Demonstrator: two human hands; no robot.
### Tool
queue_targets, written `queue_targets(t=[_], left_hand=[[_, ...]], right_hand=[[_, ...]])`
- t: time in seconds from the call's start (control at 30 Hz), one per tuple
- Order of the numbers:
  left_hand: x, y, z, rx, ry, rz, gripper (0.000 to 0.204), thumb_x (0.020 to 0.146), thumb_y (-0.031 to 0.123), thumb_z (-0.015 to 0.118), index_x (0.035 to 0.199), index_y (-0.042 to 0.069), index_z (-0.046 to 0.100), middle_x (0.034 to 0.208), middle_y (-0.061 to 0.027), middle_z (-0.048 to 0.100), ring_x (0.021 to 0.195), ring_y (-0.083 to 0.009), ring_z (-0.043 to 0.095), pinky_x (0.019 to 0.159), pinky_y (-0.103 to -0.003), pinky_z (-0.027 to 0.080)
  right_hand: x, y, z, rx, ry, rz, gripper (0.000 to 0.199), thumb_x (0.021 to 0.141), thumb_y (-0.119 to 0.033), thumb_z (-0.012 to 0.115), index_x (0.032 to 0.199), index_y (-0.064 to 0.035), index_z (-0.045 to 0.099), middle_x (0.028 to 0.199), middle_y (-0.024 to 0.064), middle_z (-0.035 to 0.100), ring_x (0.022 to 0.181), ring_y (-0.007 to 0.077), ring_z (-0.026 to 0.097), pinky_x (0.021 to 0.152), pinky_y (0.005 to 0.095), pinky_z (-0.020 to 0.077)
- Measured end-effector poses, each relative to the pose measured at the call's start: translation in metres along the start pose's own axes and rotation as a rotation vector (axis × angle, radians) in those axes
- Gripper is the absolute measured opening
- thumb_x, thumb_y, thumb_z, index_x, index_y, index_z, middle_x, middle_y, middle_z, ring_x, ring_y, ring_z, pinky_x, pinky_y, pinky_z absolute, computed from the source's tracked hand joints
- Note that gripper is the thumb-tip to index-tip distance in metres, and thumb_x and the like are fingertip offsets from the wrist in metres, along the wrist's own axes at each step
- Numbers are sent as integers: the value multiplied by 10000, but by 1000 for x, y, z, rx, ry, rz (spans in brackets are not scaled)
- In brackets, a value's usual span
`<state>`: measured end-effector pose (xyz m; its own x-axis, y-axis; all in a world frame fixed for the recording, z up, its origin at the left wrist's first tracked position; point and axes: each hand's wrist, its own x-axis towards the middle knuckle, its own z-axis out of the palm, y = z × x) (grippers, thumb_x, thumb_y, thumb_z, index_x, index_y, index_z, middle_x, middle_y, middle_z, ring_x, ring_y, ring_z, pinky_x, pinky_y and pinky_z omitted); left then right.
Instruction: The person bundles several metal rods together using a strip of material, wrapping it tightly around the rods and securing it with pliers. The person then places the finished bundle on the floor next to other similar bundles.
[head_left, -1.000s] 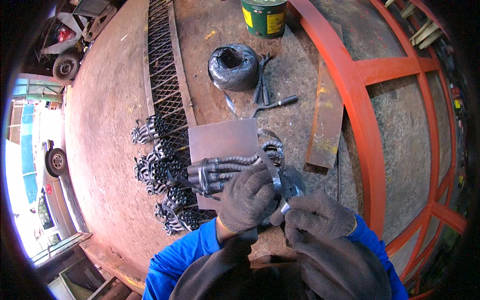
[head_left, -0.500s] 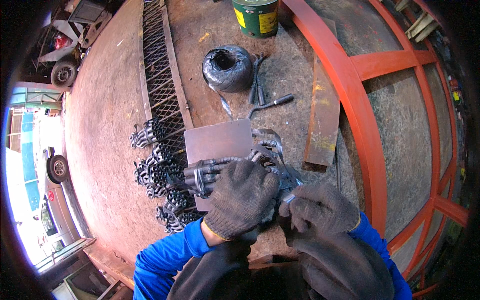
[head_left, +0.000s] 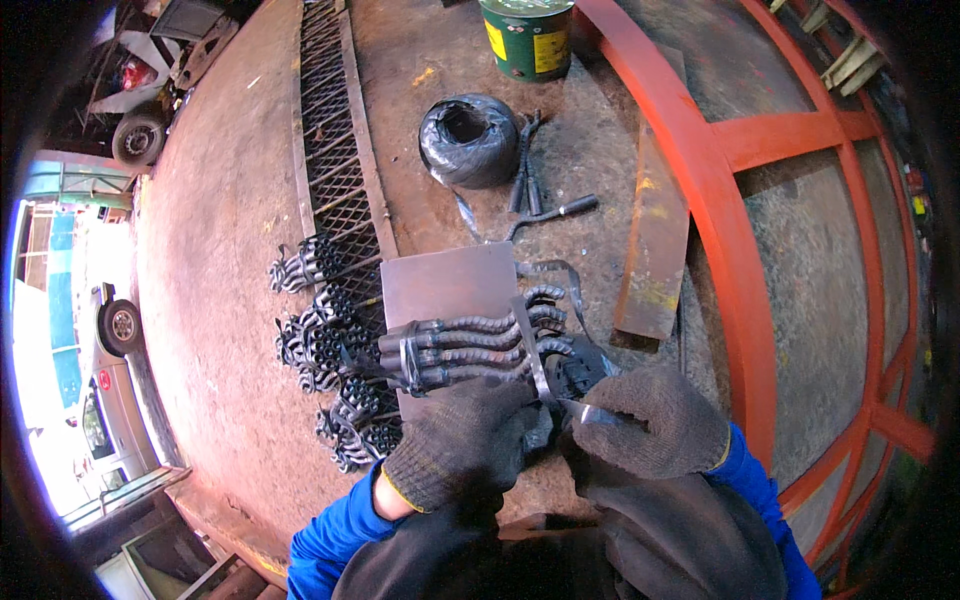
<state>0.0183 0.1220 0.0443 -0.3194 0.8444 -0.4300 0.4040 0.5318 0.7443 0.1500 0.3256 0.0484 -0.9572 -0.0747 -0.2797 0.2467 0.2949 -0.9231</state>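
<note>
- The bundle of bent bars (head_left: 465, 352) lies partly over a flat plate (head_left: 447, 285).
- A shiny strip (head_left: 531, 350) crosses it; I'd pull that snug and flat, keeping the bars together.
- Right hand (head_left: 645, 425): grip pinched closed on the strip.
- Left hand (head_left: 465, 440): fingers curled; can't tell what its grip has.

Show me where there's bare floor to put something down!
Bare concrete floor stretches left of the long dark metal mesh strip. A smaller patch lies between the dark forked pieces and the long flat brown board. It's crowded around the dark-gloved left hand and right hand: curved ribbed rods over a square brown sheet, beside heaped dark bundles.
</note>
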Motion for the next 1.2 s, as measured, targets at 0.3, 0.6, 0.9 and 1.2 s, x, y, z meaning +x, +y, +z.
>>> queue_targets(t=[0.3,0.6,0.9,1.2], left_hand=[[-2,-38,32,125,74,302,318,739,215,648,1025,79,673,950,-150,635,847,-350,625,736,-432,506],[-12,-24,23,402,338,93,249,681,263,698,907,158,706,1194,-178,551,1153,-419,490,833,-536,449],[-20,-27,39,604,363,-52,408,722,449,694,1035,191,741,1401,-325,374,1326,-575,282,1022,-644,298],[29,-37,16,447,220,310,264,796,299,655,978,131,744,1428,-305,398,1374,-479,308,1136,-581,200]], right_hand=[[30,-7,-5,-196,196,-54,214,862,-259,684,849,-48,655,725,172,601,685,351,621,597,415,466],[122,74,8,-142,431,-268,243,964,-258,567,990,-16,586,873,193,595,791,328,604,696,405,476],[110,94,42,-98,596,-64,292,999,-310,501,1079,-34,552,871,251,628,804,423,638,646,481,476],[88,121,36,-117,818,-7,351,1026,-326,442,1032,4,562,907,199,640,872,340,632,782,409,483]])
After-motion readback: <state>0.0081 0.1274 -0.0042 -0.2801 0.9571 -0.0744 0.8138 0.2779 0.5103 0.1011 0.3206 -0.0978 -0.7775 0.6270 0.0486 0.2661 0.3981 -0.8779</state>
